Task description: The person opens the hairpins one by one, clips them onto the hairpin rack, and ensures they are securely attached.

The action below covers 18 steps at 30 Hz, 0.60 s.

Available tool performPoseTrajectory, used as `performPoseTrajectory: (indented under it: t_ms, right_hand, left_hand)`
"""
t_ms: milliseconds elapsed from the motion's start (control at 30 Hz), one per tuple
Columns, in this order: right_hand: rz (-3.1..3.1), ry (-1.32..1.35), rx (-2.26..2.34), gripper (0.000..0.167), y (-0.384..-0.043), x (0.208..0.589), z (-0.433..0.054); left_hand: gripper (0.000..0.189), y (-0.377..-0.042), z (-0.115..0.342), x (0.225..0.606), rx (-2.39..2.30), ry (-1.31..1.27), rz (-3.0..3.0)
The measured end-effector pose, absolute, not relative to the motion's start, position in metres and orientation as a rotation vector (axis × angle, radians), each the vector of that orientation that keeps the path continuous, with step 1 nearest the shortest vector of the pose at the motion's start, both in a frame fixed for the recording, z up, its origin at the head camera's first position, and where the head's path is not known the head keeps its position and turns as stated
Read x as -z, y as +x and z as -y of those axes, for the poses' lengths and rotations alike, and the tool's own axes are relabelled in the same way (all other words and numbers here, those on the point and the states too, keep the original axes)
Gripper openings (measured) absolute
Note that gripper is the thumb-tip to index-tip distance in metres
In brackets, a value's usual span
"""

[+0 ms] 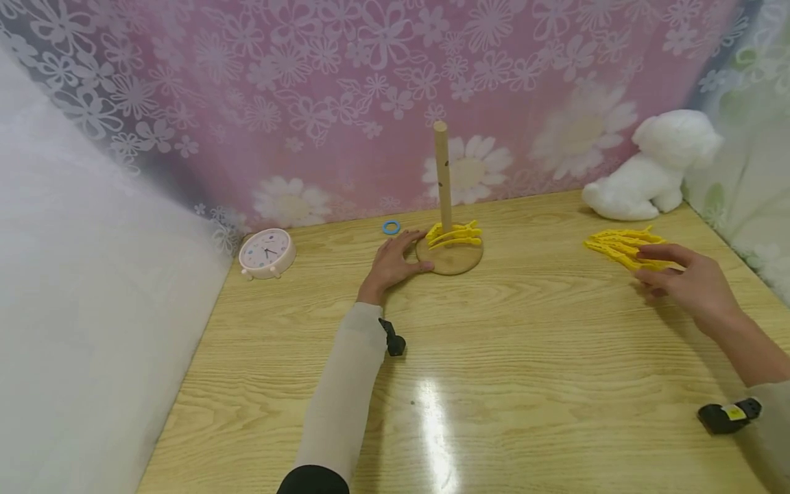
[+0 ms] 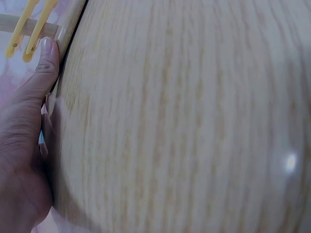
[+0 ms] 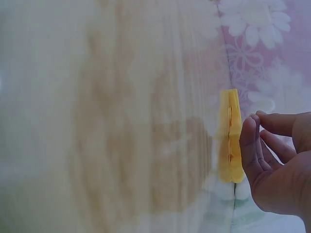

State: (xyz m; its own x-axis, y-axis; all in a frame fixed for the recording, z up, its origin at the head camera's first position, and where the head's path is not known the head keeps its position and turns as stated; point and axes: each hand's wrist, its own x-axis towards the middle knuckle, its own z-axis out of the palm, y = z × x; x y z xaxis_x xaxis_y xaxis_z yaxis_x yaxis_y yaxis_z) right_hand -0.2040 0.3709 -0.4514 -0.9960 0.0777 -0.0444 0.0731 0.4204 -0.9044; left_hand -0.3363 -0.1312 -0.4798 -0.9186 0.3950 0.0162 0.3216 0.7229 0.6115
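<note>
In the head view a round wooden base carries an upright wooden rod. Two long narrow yellow plastic pieces, clip-like in shape, sit at the foot of the rod. My left hand holds the base at its left edge, thumb in front, fingers toward the back. The left wrist view shows its thumb against the rim, beside the yellow pieces. At the right, my right hand is at a pile of similar yellow pieces. Its thumb and forefinger tips nearly meet; nothing shows between them.
A pink alarm clock stands at the left, and a blue ring lies behind my left hand. At the back right sits a white plush dog. A flowered pink curtain hangs behind the wooden table.
</note>
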Motion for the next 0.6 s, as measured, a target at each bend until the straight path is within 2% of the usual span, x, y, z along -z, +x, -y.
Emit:
performPoseTrajectory:
  t_ms: [600]
  right_hand:
    - [2.821,-0.230,-1.414,0.044,-0.207,0.458,-0.379]
  left_hand:
    - [0.084,-0.337,0.131,0.482,-0.956,0.589,-2.826]
